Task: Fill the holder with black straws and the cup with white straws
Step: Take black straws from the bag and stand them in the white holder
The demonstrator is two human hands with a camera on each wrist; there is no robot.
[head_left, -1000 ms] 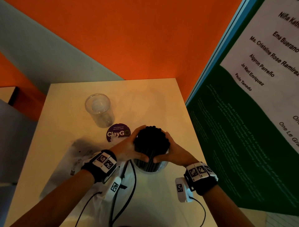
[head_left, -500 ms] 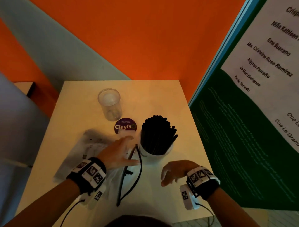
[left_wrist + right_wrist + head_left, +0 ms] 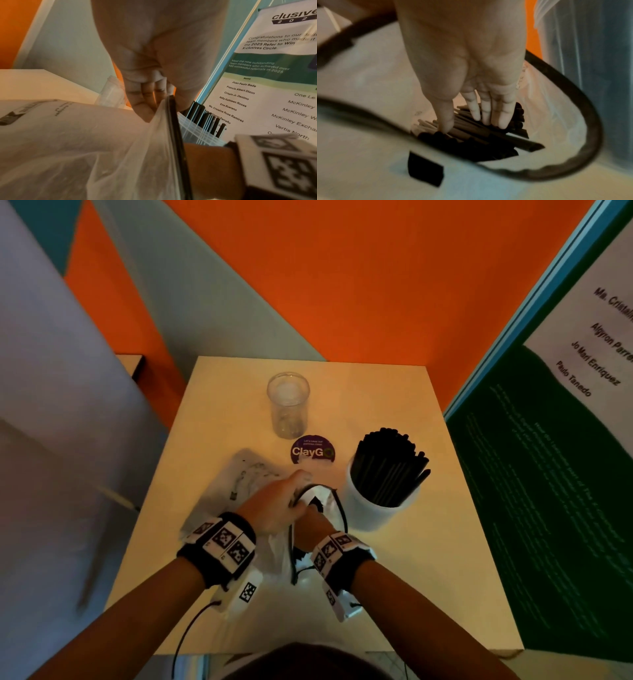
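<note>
Since leaving holder (image 3: pixel 376 508), left hand (image 3: pixel 274 505) pinches bag (image 3: pixel 85 148); right hand (image 3: pixel 467 75) open inside

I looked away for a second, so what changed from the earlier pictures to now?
Both hands left the black straws in the white holder and moved to the plastic bag. The left hand now pinches the bag's rim open; the right hand has reached inside, fingers straight onto loose straws. Holder and clear cup, without straws, stayed put.
</note>
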